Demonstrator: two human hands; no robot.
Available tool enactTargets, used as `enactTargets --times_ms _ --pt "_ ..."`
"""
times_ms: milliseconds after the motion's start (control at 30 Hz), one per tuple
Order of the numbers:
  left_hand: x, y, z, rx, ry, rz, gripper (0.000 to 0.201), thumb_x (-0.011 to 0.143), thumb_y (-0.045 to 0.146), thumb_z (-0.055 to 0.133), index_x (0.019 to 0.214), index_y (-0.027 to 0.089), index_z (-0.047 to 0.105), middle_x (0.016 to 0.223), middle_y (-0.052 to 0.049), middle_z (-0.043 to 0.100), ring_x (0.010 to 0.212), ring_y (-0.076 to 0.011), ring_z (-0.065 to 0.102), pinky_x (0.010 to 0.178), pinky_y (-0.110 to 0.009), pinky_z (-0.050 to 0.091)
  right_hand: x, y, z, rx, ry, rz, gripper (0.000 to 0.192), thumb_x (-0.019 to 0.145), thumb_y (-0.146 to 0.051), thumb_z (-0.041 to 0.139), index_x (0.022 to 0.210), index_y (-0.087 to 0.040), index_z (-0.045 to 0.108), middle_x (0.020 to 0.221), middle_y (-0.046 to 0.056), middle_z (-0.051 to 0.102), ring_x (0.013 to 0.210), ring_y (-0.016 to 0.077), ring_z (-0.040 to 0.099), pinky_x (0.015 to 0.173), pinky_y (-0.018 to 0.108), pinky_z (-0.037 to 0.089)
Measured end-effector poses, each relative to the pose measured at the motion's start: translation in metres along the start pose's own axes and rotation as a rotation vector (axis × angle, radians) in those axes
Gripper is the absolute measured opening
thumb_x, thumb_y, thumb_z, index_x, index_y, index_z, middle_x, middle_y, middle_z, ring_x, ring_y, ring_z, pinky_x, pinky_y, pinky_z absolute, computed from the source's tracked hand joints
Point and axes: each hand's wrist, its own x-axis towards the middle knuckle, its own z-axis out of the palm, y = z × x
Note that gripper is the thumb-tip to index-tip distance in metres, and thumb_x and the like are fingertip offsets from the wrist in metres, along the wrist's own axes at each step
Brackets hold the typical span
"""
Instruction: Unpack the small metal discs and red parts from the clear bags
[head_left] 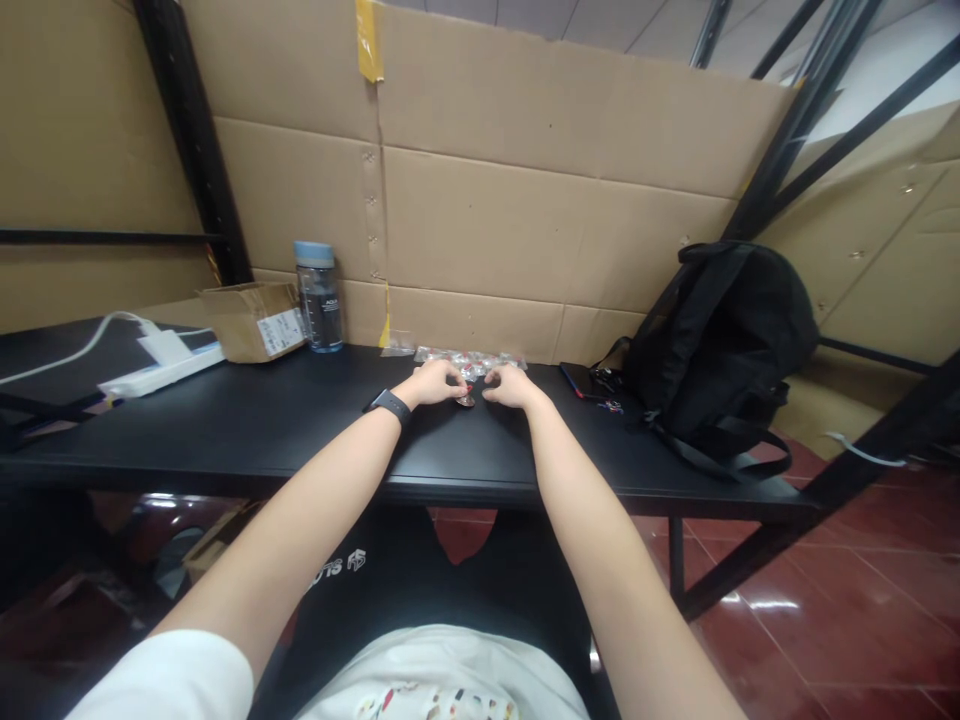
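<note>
1. White shirt (450, 670) with a small colored print fills the bottom edge, closest to the viewer; two bare forearms reach away from it.
2. At their far end, near the back of a black tabletop (450, 460), is a small shiny piece (466, 401) with a touch of red, too small to identify. It looks light, stiff and probably slick, so a fingertip pinch at its rim seems the surest hold; whether it is fragile, I cannot tell.
3. The left hand (439, 382), a dark watch (391, 405) on its wrist, appears to pinch the piece between thumb and finger.
4. The right hand (508, 386) is just beside it, fingers curved, thumb parted from them, nothing visible in its grasp.
5. Just behind both hands lie clear plastic packets (472, 360) showing red bits.
6. Farther left stand a blue-capped bottle (320, 300), a cardboard box (255, 322) and a power strip (161, 375).
7. To the right slumps a black backpack (727, 340).
</note>
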Motion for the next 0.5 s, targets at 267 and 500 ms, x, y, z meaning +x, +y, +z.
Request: enactTargets --times_ms 267,500 --pt "-0.003 -0.012 -0.012 0.266 0.061 -0.435 0.021 0.076 0.048 0.072 0.084 0.031 0.080 0.100 -0.008 0.078 0.109 -0.0383 0.065 0.100 -0.055 0.039 0.003 0.011 -0.001 0.035 -0.134 0.060 0.029 0.067 -0.029 0.088 0.092 -0.022 0.074 0.092 0.003 0.073 0.085 0.0185 0.067 0.084 0.029 0.051" --pt "-0.006 -0.009 -0.014 0.240 -0.015 -0.420 0.011 0.071 0.039 0.078 0.079 0.031 0.080 0.099 -0.006 0.079 0.109 -0.0347 0.065 0.104 -0.054 0.038 0.006 0.016 0.001 0.063 -0.189 0.117 0.039 0.069 -0.024 0.088 0.105 -0.020 0.072 0.092 0.003 0.070 0.073 0.0148 0.063 0.073 0.026 0.050"
